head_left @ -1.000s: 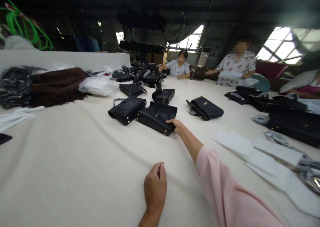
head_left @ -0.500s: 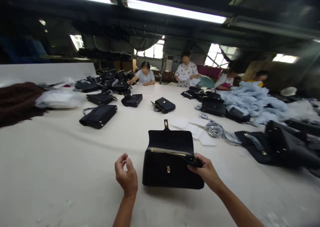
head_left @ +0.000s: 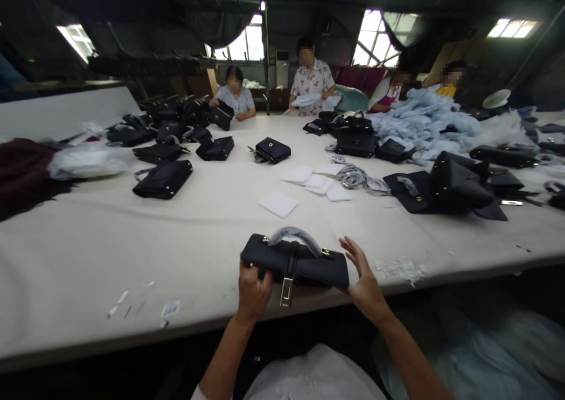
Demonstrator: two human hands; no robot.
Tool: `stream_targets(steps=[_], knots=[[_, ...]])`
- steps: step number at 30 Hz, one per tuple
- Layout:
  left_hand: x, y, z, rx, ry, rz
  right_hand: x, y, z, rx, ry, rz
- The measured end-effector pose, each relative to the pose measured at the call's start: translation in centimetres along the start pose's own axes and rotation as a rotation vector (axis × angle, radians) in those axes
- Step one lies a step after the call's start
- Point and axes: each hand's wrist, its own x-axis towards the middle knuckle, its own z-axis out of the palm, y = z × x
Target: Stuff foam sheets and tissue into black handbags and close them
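A black handbag [head_left: 304, 262] with a wrapped top handle and a gold clasp strap stands upright at the near edge of the white table [head_left: 88, 253]. My left hand [head_left: 252, 291] is closed around its left end. Against its right end my right hand [head_left: 361, 273] rests with fingers spread and the palm on the bag's side. The clasp strap hangs down the front between my hands.
Several more black bags [head_left: 163, 179] lie across the table, with white paper squares [head_left: 279, 203] and wrapped straps [head_left: 355, 179] in the middle. Several people work at the far side beside a pale blue pile [head_left: 424, 123]. Brown cloth [head_left: 22, 173] lies at the left.
The bag came from lying open on the table to upright and closed at the near edge. My left hand took hold of its left end. My right hand opened against its right end.
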Motion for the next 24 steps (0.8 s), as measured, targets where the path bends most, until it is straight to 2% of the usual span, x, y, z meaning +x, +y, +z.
stream_targets(steps=[2, 4, 7, 9, 11, 14, 16, 18, 21, 22, 24], knots=[[0.4, 0.5, -0.1, -0.002, 0.005, 0.020, 0.6, -2.0, -0.1, -0.161, -0.015, -0.155], [0.8, 1.0, -0.1, 0.022, 0.019, -0.007, 1.5, -3.4, 0.1, -0.234, -0.083, -0.255], [1.3, 2.0, -0.3, 0.002, 0.012, -0.049, 3.6, -4.0, 0.3, -0.226, -0.082, -0.238], [1.5, 2.6, -0.7, -0.043, -0.019, -0.052, 5.3, -3.4, 0.6, -0.254, 0.019, -0.132], [1.5, 3.0, -1.1, -0.077, -0.037, -0.057, 7.2, -2.6, 1.0, -0.345, 0.176, -0.060], [1.6, 3.1, -1.2, -0.120, -0.033, -0.077, 9.2, -1.9, 2.0, -0.522, 0.426, -0.143], [1.7, 2.9, -1.1, -0.150, -0.028, -0.092, 9.5, -2.1, 3.1, -0.576, 0.464, -0.241], [1.9, 2.8, -0.9, -0.172, -0.032, -0.114, 9.0, -2.8, 4.6, -0.572, 0.301, -0.304], [1.7, 2.6, -0.5, -0.144, -0.052, -0.165, 7.4, -3.6, 7.6, -0.531, -0.096, -0.295], [1.5, 2.3, -0.3, -0.116, -0.060, -0.183, 7.0, -3.6, 8.8, -0.497, -0.184, -0.265], [1.1, 1.1, 0.1, -0.050, -0.077, -0.217, 7.1, -2.9, 11.5, -0.349, -0.278, -0.246]])
